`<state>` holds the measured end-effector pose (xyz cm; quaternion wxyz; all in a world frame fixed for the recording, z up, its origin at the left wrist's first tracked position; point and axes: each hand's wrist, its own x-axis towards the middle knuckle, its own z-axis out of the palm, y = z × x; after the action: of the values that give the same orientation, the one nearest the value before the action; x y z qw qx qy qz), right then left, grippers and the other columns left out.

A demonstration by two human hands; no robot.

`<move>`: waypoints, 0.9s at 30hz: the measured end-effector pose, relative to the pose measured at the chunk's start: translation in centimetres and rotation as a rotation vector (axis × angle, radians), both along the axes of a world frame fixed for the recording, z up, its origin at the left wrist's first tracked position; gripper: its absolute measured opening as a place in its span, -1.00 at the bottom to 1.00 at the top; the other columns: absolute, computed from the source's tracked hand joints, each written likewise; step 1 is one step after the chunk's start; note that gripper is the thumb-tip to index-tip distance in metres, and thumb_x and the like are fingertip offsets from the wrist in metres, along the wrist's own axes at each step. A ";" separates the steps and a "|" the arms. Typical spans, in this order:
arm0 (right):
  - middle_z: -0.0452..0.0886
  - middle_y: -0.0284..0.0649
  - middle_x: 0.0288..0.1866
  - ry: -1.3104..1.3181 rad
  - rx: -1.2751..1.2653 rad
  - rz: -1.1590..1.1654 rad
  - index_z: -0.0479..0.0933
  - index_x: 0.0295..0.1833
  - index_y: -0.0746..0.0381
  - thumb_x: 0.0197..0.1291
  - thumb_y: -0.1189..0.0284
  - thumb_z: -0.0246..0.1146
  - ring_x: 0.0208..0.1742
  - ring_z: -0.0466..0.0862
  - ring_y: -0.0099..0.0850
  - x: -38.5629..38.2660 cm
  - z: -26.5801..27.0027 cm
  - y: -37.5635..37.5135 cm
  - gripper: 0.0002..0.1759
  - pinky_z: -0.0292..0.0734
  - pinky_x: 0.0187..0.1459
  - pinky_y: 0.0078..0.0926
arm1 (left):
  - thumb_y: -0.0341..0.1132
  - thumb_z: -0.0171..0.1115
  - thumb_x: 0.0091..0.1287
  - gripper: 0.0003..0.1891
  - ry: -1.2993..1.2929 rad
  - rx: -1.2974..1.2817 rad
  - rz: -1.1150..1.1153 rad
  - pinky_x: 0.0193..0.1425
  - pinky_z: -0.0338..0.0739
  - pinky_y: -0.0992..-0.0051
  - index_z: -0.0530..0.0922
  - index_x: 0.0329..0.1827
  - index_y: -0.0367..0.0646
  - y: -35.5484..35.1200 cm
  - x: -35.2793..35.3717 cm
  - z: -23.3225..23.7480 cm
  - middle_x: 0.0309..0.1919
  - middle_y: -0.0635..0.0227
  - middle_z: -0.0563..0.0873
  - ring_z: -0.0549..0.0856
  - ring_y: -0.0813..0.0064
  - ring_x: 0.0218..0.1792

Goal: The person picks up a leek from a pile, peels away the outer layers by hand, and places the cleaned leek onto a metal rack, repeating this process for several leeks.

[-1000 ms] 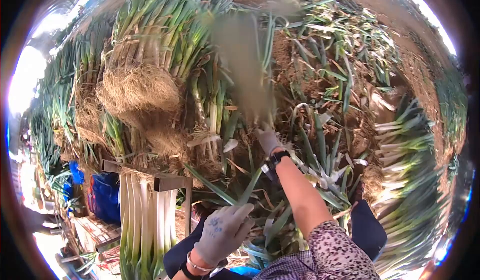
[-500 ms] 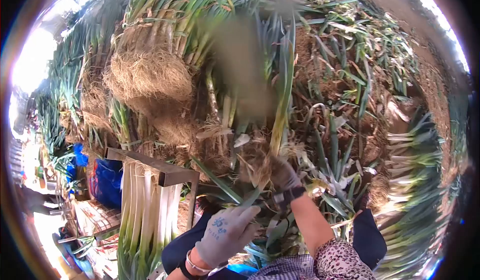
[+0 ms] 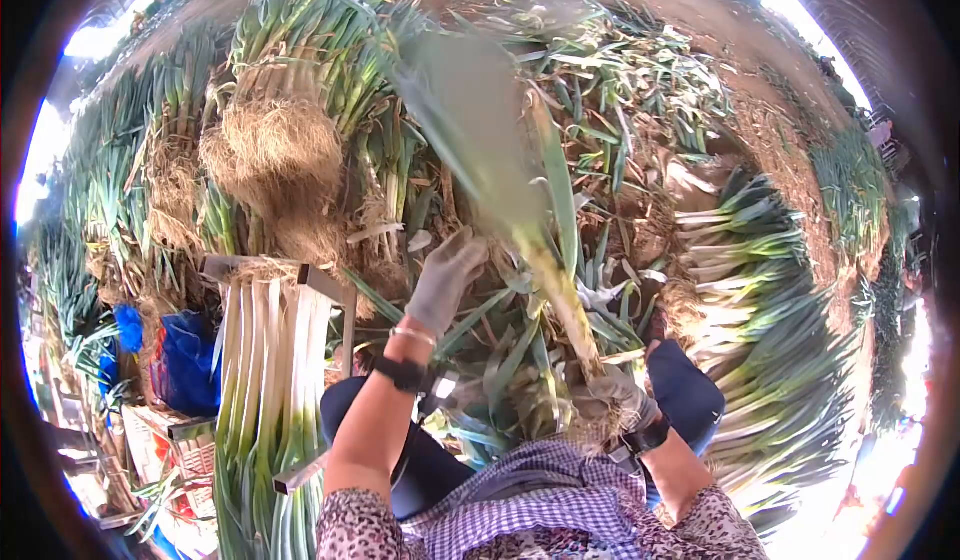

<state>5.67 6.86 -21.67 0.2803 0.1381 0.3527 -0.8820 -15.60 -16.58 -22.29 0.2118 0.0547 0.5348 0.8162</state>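
A soil-stained leek slants up and away from me, its root end low and its leaves high. My right hand, in a grey glove, is closed around its base by the roots. Left of the stalk, my gloved left hand reaches forward with its fingers stretched out and nothing visible in them. Loose green leaves lie between my hands and over my lap. A blurred smudge hides part of the leek's upper leaves.
Trimmed leeks lie across a metal stand at left. Behind are bundled leeks with shaggy roots. A long row of cleaned leeks runs along my right. Leaf scraps cover the ground ahead; a blue bag sits far left.
My right hand has drawn back toward my body, bringing the leek from upright to slanted. My left hand has reached forward from near my lap. The view has shifted.
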 end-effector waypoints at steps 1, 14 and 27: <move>0.48 -0.40 -0.41 -0.007 -0.074 0.082 0.45 0.10 0.33 0.27 0.31 0.33 -0.56 0.39 -0.61 1.3 -0.1 0.0 -0.58 0.23 -0.57 -0.62 | -0.12 0.29 0.39 -0.56 -0.076 0.229 -0.058 0.25 0.51 0.35 0.53 0.19 -0.23 0.1 -0.1 -0.8 0.04 0.36 0.68 0.66 0.35 0.09; 0.68 -0.17 -0.18 0.310 1.026 -0.016 0.59 0.06 0.36 0.27 0.34 0.27 -0.19 0.66 -0.38 -10.4 -5.8 -8.2 -0.65 0.54 -0.11 -0.46 | -0.11 0.21 0.44 -0.50 -0.111 0.308 0.069 0.16 0.62 0.25 0.40 0.26 -0.31 -5.2 2.5 2.2 0.02 0.02 0.70 0.71 0.15 0.04; 0.72 -0.11 -0.28 0.445 0.839 -0.391 0.65 -0.07 0.31 0.22 0.15 0.32 -0.26 0.69 -0.37 -16.4 -5.2 -14.3 -0.59 0.56 -0.13 -0.35 | -0.08 0.14 0.48 -0.56 0.013 0.255 0.186 0.08 0.66 0.22 0.47 0.08 -0.37 -8.3 1.2 2.5 -0.05 0.04 0.70 0.72 0.23 -0.03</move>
<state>-10.71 -7.46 -26.85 -0.0514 0.1111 0.6948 -0.7087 -14.42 -24.91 -19.84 0.1232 0.0365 0.4311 0.8931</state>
